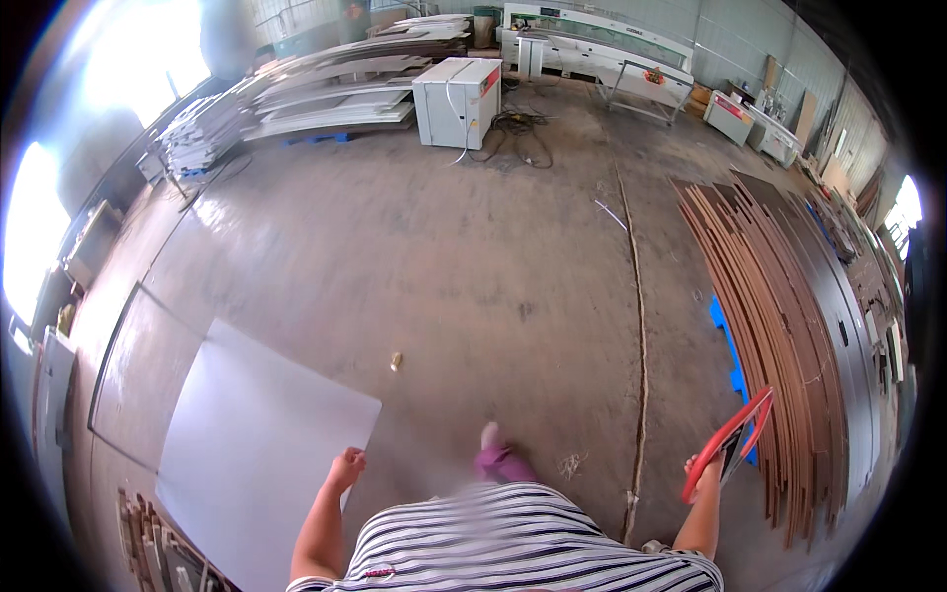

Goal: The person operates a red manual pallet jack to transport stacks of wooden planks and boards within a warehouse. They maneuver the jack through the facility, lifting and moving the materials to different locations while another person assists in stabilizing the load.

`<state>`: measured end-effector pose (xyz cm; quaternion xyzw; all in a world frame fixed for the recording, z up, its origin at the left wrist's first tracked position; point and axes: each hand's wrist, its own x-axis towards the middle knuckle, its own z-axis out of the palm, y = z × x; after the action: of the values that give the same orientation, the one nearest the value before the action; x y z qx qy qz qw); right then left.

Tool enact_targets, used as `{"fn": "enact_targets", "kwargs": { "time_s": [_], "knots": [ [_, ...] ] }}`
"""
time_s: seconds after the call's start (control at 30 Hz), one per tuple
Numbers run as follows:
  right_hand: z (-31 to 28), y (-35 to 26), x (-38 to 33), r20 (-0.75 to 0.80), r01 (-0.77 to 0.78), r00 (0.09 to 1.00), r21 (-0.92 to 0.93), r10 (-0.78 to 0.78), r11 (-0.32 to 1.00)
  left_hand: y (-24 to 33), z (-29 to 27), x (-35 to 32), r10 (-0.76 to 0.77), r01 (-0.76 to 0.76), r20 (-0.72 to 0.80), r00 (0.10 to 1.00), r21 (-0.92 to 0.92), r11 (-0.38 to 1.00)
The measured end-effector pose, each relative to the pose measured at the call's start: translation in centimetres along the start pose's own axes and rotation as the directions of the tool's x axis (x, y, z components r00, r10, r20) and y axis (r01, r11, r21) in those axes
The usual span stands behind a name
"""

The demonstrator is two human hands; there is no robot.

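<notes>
My right hand is at my side, shut on a red flat ring-like frame that sticks up and to the right. My left hand hangs loosely curled with nothing in it, over the edge of a large white sheet lying on the floor. Below me I see my striped shirt and one foot in a pink shoe stepping forward on the concrete floor.
A fanned pile of long brown wooden strips lies on blue pallets at the right. Stacks of white panels and a white cabinet machine with cables stand far ahead. A thin cord runs along the floor. Small scrap lies mid-floor.
</notes>
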<state>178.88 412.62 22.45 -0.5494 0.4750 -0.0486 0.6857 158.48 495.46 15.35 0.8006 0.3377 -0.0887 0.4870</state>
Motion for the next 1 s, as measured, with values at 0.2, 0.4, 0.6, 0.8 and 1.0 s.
{"fn": "enact_targets", "kwargs": {
  "time_s": [0.2,0.4,0.6,0.8,1.0],
  "knots": [
    [15.9,-4.7,6.1,0.138,0.182,0.974,-0.023,-0.177,0.983,8.1,-3.9,18.8,0.065,-0.066,-0.013,0.998,-0.081,0.995],
    [26.3,-9.3,15.8,-0.565,-0.120,0.803,-0.465,-0.189,0.877,10.5,-8.0,26.0,-0.061,0.052,0.061,0.996,0.131,0.990],
    [37.5,-16.5,11.2,-0.273,0.125,0.293,-0.939,-0.916,0.319,2.4,-14.5,33.3,-0.461,0.500,0.226,0.858,-0.162,0.851],
    [55.0,-23.7,2.7,-0.450,0.376,0.346,-0.737,-0.823,0.561,4.8,-26.1,52.9,-0.211,0.126,0.201,0.957,0.367,0.921],
    [65.1,-26.0,-1.9,-0.511,0.391,0.237,-0.728,-0.826,0.563,27.4,-33.2,76.3,0.005,-0.010,0.025,1.000,0.211,0.977]
  ]
}}
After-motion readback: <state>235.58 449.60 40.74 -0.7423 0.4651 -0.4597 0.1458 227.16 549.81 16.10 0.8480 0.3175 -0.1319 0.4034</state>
